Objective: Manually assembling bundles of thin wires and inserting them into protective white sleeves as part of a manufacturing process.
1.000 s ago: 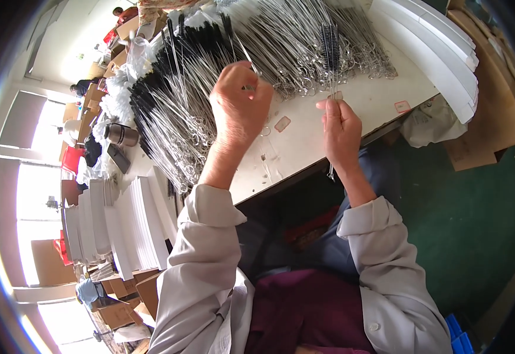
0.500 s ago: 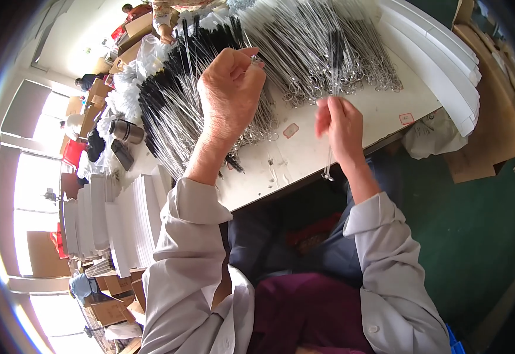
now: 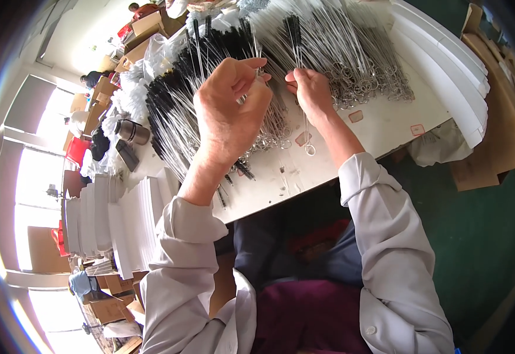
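My right hand (image 3: 313, 95) has a black wire brush (image 3: 293, 30) pinched between thumb and fingers, maybe more than one; can't separate the stems. Bristles point to the far side, above the brush heap; ring end hangs below my fingers on the near side, over the bench (image 3: 387, 124), apart from the heaps. My left hand (image 3: 229, 112) is just to the left, raised, fingers curled, thumb and index a bit apart. Metal glints at those fingertips, probably a loop end; can't tell what it is or how tight the hold is.

Handling, my guess: light, thin, springy stem, fairly stiff along its length but easy to bend if squeezed sideways. Smooth metal, so a bit slippery. Bristles look soft and easily crushed. Best hold is the bare stem between bristles and ring; ring works as a hook point. Rings could snag each other when packed close.

Around: dark-bristled heap (image 3: 175, 138) to the left, rings toward the near side; pale heap (image 3: 349, 68) far right of my right hand, rings crowded at its near end. Loose bristle tips (image 3: 245, 171) poke out near my left wrist. Small red-edged label (image 3: 356, 116) on the bench right of my right hand. Steel flask (image 3: 132, 131) farther left, white sheets (image 3: 446, 71) along the right edge.
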`<state>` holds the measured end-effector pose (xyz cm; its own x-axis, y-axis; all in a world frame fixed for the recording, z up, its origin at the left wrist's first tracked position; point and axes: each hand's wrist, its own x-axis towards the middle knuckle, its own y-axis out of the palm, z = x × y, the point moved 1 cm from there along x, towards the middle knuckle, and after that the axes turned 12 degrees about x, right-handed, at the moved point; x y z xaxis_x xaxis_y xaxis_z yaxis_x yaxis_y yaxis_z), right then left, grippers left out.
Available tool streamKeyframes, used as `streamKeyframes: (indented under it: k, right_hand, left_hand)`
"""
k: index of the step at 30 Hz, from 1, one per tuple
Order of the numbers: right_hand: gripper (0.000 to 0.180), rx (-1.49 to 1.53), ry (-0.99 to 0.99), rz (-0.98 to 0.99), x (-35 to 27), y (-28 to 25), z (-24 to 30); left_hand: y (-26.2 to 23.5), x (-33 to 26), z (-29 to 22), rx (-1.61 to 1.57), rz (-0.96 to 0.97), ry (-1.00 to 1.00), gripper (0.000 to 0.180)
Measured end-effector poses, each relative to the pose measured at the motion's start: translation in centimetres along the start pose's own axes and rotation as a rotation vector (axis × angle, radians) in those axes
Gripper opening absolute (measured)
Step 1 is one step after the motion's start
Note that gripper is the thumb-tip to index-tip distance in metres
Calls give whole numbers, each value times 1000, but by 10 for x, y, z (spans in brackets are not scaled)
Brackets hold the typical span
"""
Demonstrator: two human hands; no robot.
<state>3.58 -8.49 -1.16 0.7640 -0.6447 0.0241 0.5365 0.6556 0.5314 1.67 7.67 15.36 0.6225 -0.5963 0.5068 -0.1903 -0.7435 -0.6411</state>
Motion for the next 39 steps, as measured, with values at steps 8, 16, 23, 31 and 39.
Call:
streamKeyframes:
  k: [8, 16, 23, 31, 39]
  right_hand:
    - [30, 23, 50, 45, 5, -3, 4]
    - [31, 178, 69, 59, -8, -11, 25]
    - [36, -100, -59, 467, -77, 11, 101]
    - [39, 63, 482, 861, -162, 29, 81]
    - [38, -72, 564, 779, -204, 22, 56]
  left_hand:
    - [-64, -16, -24, -321, -65, 111, 12]
    - [-145, -16, -34, -469, -143, -14, 20]
    - [-171, -43, -23, -638, 111, -88, 23]
    - [-140, -68, 17, -774, 242, -345, 18]
    - [-127, -109, 60, -338, 143, -376, 9]
